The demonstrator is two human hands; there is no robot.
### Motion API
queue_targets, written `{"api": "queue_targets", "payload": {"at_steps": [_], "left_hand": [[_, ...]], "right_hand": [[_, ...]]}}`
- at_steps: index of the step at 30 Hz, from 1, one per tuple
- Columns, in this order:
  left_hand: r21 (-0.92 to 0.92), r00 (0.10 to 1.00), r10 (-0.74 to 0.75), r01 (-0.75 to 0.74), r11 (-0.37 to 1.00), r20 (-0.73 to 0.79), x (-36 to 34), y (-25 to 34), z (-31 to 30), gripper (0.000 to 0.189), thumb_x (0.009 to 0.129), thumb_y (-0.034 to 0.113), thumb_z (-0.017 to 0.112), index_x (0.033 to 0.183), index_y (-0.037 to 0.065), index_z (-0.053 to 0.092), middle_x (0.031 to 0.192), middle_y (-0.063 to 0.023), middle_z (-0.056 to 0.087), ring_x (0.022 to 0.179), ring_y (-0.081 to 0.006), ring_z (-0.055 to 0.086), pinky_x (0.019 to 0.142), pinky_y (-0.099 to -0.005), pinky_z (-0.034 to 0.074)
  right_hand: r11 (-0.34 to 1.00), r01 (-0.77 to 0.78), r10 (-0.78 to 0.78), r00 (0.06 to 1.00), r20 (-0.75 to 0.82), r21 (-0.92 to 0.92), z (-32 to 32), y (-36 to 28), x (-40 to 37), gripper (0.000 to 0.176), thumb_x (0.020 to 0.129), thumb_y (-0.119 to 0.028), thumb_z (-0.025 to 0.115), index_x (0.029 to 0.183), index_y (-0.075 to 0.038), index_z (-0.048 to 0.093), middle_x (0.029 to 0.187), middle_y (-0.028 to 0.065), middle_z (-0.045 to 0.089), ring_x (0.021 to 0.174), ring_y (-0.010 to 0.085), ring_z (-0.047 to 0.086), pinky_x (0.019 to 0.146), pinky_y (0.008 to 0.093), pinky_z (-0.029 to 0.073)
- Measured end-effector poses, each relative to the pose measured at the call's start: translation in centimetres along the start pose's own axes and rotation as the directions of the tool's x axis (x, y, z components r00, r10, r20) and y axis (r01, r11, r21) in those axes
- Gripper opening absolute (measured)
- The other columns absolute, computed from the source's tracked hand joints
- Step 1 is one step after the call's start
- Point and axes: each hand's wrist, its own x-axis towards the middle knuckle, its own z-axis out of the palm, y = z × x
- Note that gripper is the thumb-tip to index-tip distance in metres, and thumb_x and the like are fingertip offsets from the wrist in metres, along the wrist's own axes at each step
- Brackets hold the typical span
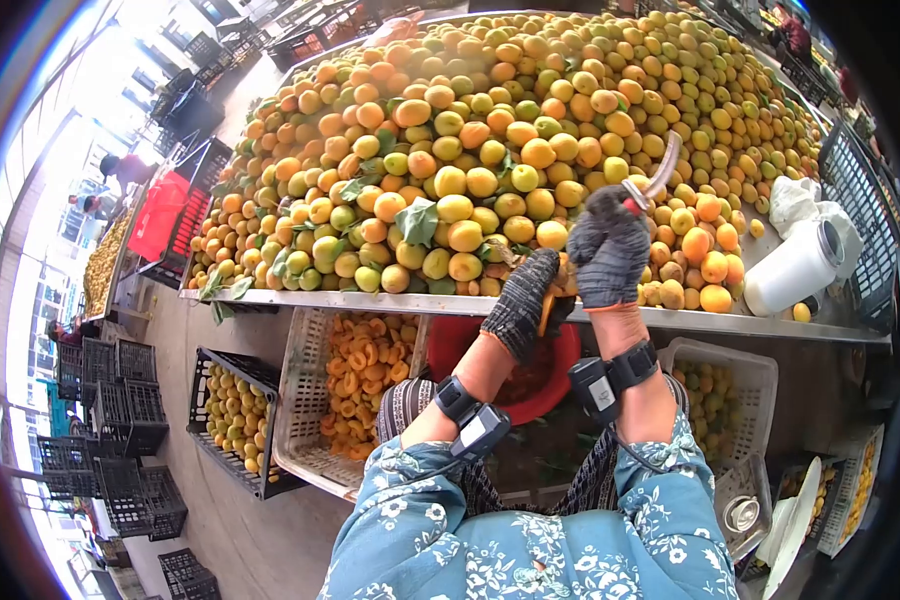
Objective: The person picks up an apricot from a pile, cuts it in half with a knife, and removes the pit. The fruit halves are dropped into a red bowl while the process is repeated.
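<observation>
My left hand (523, 305), in a dark grey knit glove, is closed around an apricot (547, 310), of which only an orange strip shows. It is just over the front edge of the table, above a red basin (560, 372). Close beside it, my right hand (610, 250), in a matching glove, grips a small curved knife (663, 168) by its red handle. The blade points up and away from my left hand. Heaped apricots (453, 180), yellow, orange and green with some leaves, cover the metal-edged table (370, 300) before me.
Left of my knees, a white crate (300, 400) holds halved apricots, beside a black crate (270, 375) of whole ones. Another white crate (760, 400) stands at right. A white jug (792, 268) lies tilted on the table's right end. Black crates (130, 400) are stacked at far left.
</observation>
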Motion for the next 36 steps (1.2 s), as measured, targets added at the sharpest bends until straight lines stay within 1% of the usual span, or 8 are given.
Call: {"api": "queue_targets", "payload": {"at_steps": [16,20,24,26,28,30,32,36], "left_hand": [[-0.307,0.987,-0.158,0.156,0.939,0.017,-2.0,4.2,-0.8,0.031,0.092,0.047,0.054,0.095,0.017,0.054,0.073,0.0008,0.059,0.046,-0.0101,0.050,0.037,-0.0202,0.037],[-0.521,0.890,-0.124,0.365,0.772,0.440,-1.6,3.6,-3.5,0.015,0.094,0.022,0.056,0.102,0.009,0.054,0.086,-0.0032,0.059,0.070,-0.0103,0.058,0.053,-0.0189,0.047],[0.131,0.959,0.256,-0.271,0.954,0.125,-2.8,4.1,-2.1,0.024,0.096,0.035,0.048,0.099,0.013,0.056,0.076,-0.0002,0.057,0.052,-0.0081,0.051,0.040,-0.0195,0.039],[-0.074,0.991,0.069,-0.061,0.995,0.110,-3.6,5.7,-1.7,0.014,0.095,0.024,0.052,0.097,0.011,0.057,0.079,-0.0008,0.057,0.064,-0.0087,0.056,0.051,-0.0198,0.046],[-0.328,0.997,0.060,-0.071,0.942,-0.042,-3.2,5.7,-2.0,0.009,0.091,0.017,0.058,0.097,0.010,0.057,0.085,-0.0021,0.058,0.078,-0.0103,0.059,0.065,-0.0227,0.051],[0.238,0.964,0.256,-0.233,0.943,-0.067,-2.4,5.2,-4.1,0.011,0.088,0.013,0.062,0.098,0.009,0.058,0.093,-0.0032,0.058,0.090,-0.0132,0.059,0.075,-0.0271,0.051],[-0.316,0.987,0.156,-0.137,0.939,0.035,-2.0,5.5,-4.6,0.012,0.089,0.015,0.061,0.099,0.009,0.058,0.095,-0.0035,0.058,0.088,-0.0138,0.059,0.074,-0.0287,0.051],[-0.175,0.984,0.177,-0.178,0.968,-0.023,-1.8,5.6,-3.8,0.011,0.091,0.017,0.059,0.099,0.009,0.058,0.092,-0.0032,0.059,0.083,-0.0131,0.058,0.073,-0.0290,0.050]], "right_hand": [[0.947,-0.154,0.117,0.983,0.145,0.282,1.2,3.1,0.8,0.024,0.085,-0.033,0.068,0.074,-0.015,0.057,0.052,-0.0079,0.027,0.043,0.0085,0.026,0.042,0.0262,0.025],[0.928,-0.173,0.136,0.982,0.131,0.330,1.9,3.4,0.9,0.028,0.085,-0.034,0.067,0.069,-0.018,0.052,0.049,-0.0063,0.027,0.040,0.0105,0.026,0.039,0.0281,0.024],[0.881,-0.251,0.166,0.958,0.235,0.400,2.9,3.7,1.1,0.026,0.087,-0.035,0.065,0.074,-0.014,0.057,0.053,-0.0079,0.028,0.043,0.0085,0.026,0.045,0.0259,0.027],[0.874,-0.282,0.195,0.949,0.247,0.395,3.2,3.7,1.1,0.026,0.087,-0.034,0.066,0.075,-0.013,0.057,0.053,-0.0076,0.030,0.043,0.0085,0.027,0.045,0.0260,0.028],[0.938,-0.237,0.221,0.971,0.091,0.254,4.1,3.0,0.5,0.023,0.087,-0.032,0.067,0.077,-0.012,0.058,0.053,-0.0071,0.031,0.043,0.0085,0.029,0.045,0.0264,0.029],[0.993,-0.116,0.114,0.987,0.116,0.013,4.4,1.7,-0.6,0.019,0.086,-0.026,0.069,0.081,-0.010,0.060,0.052,-0.0063,0.037,0.039,0.0079,0.034,0.039,0.0241,0.030],[0.957,-0.163,0.203,0.968,0.150,-0.241,4.4,0.6,-1.9,0.010,0.082,-0.014,0.072,0.084,-0.009,0.064,0.062,-0.0045,0.054,0.049,0.0050,0.045,0.046,0.0215,0.037],[0.764,0.053,0.200,0.928,0.314,-0.643,4.7,1.8,-5.2,0.022,0.077,-0.007,0.074,0.097,-0.003,0.066,0.081,-0.0019,0.064,0.072,0.0079,0.057,0.065,0.0228,0.048]]}}
